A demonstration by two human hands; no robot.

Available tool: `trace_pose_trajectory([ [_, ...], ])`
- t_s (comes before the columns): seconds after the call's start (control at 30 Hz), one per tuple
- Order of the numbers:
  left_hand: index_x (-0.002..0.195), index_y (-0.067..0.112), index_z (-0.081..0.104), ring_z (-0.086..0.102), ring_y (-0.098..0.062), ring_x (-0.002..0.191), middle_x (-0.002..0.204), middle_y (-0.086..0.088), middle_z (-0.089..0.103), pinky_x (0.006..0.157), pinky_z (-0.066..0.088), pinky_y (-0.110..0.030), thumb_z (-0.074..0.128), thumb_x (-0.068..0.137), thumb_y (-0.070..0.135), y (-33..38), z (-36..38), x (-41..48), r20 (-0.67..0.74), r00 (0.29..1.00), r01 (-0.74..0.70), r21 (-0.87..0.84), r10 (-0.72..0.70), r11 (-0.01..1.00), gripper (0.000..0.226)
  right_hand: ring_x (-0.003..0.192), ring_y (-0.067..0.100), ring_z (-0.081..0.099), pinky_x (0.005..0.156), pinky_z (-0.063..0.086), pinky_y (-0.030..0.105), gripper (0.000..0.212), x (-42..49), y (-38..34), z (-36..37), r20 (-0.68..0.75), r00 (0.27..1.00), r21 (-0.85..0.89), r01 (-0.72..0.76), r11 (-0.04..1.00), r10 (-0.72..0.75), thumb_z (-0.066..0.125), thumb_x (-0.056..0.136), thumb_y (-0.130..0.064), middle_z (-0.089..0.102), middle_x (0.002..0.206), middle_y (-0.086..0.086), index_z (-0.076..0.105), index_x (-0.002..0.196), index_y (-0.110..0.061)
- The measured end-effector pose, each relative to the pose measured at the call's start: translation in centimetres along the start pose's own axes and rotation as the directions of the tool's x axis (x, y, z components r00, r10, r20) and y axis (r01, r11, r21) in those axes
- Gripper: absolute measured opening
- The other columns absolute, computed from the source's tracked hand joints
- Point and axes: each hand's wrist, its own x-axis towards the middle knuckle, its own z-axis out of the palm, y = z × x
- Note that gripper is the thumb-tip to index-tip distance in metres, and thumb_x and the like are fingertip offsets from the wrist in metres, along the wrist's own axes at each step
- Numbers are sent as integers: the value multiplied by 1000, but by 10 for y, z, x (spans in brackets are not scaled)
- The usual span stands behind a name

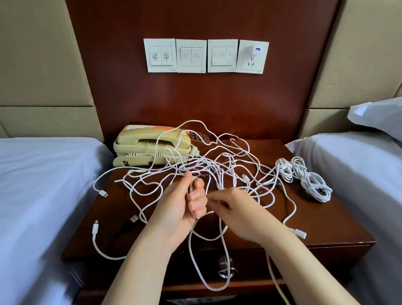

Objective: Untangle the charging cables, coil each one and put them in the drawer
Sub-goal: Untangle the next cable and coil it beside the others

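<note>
Centrally, one cable tangle (214, 167), left hand (180, 204) grip curled round strands — right hand (236, 210) pinching one, two coiled bundles (314, 187).

The single head-worn camera looks forward and down, close above a nightstand (330, 216) between two beds (35, 180). Its wide angle reaches the wall switches (205, 56) behind.

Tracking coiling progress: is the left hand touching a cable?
Touching. Head view: the left hand grips a white cable, fingers curled round it.
</note>
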Motion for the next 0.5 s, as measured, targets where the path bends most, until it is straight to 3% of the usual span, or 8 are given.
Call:
trace_pose_trajectory([
  [0.13,71,9,43,32,-5,34,46,5,33,35,30,-15,29,102,26,3,3,3,-91,992,-98,-57,93,994,38,60,21,43,61,38,35,23,-6,-11,5,61,998,-83,30,996,-25,48,96,-16,53,67,11,53,75,-8],
  [0.2,71,8,43,34,-6,34,45,5,35,37,32,-14,30,103,25,3,1,7,-140,979,-152,-21,147,988,38,60,22,46,61,39,34,23,-8,-17,9,85,996,-98,34,995,-26,48,97,-19,54,67,10,58,78,-10],
  [0.37,72,6,47,44,-9,39,44,6,44,42,40,-20,32,103,22,-3,-8,14,-208,912,-270,346,355,898,38,59,16,47,61,39,31,25,-12,-33,3,177,983,-38,56,998,-48,50,94,-18,58,68,10,63,75,-7],
  [0.5,71,7,50,51,-12,45,46,5,51,51,44,-24,32,103,20,1,-14,15,-199,897,-265,473,395,840,39,56,13,48,53,36,23,25,-14,-38,-12,89,991,19,96,995,-97,51,94,-20,58,65,5,65,78,-7],
])
